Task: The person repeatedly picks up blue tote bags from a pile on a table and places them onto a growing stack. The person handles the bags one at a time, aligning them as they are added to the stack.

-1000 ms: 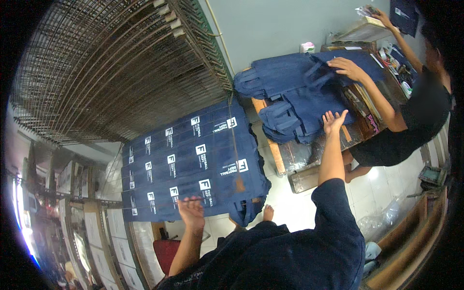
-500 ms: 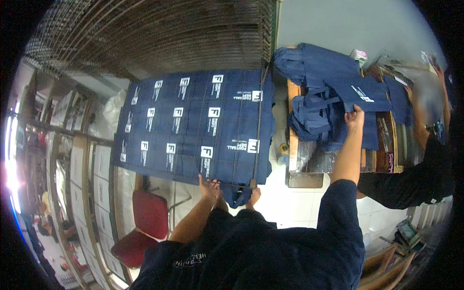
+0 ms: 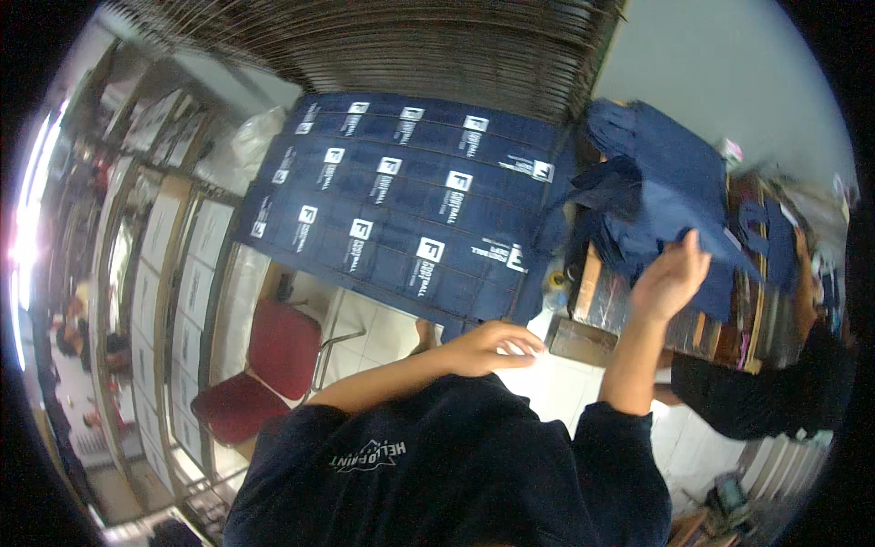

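My right hand (image 3: 673, 273) pinches the edge of a navy fabric tote bag (image 3: 679, 214), which is blurred and swings above a pile of similar bags (image 3: 670, 137) on the table at the right. My left hand (image 3: 499, 348) hovers just off the near right edge of the drying rack, its fingers bent and apart with nothing between them. Across the rack's wire shelf lie rows of navy bags (image 3: 360, 201) with white prints. The bag's far end near the rack is smeared by motion.
Raised wire shelves (image 3: 437, 46) rise behind the printed bags. A red chair (image 3: 283, 351) stands at the left, beside shelving with white panels (image 3: 196, 310). At the right, a co-worker's dark sleeve (image 3: 747, 397) and hand (image 3: 804, 273) are by the wooden table (image 3: 611, 296).
My right hand has lifted the bag off the pile and drawn it toward the rack. My left hand has left the rack's front edge and moved right. The view has turned.
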Demonstrator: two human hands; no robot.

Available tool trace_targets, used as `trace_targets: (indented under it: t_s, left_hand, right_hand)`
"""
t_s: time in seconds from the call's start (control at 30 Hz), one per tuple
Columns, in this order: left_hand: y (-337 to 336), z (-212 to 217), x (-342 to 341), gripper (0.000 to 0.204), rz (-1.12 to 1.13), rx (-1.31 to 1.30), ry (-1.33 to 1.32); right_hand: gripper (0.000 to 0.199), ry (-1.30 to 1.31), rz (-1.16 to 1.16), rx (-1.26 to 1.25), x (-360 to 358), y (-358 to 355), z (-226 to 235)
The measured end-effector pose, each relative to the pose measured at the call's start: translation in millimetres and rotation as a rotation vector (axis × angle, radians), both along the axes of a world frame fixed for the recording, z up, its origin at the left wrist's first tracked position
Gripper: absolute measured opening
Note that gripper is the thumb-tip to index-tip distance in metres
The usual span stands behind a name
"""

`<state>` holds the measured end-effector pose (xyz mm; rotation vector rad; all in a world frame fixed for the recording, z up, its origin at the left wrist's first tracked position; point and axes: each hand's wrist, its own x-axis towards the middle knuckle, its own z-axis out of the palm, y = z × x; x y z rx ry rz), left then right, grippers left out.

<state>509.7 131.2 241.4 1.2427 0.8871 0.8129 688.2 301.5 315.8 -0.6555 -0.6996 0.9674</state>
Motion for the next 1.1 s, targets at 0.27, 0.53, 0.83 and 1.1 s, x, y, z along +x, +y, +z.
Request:
trace_targets:
  t_s: [0.27,0.53,0.83,1.1]
  left_hand:
    - [63,86,-42,0.052,0.651,-0.104,-0.424]
    - [38,109,-141,0.024,0.718,0.013,-0.498]
    - [-34,17,-329,0.031,0.797,-0.298,-0.360]
    - [-57,-27,-483,0.045,0.941,-0.594,-0.287]
  right_hand:
    - [0.027,-0.284,0.339,-0.025,-116,-92,-11]
    - [0.045,-0.955,0.731,-0.026,-151,-119,-102]
    - [0.043,0.307,0.806,-0.919,-171,-124,-160]
    - [0.069,-0.357,1.101,-0.819,-315,-95,-112]
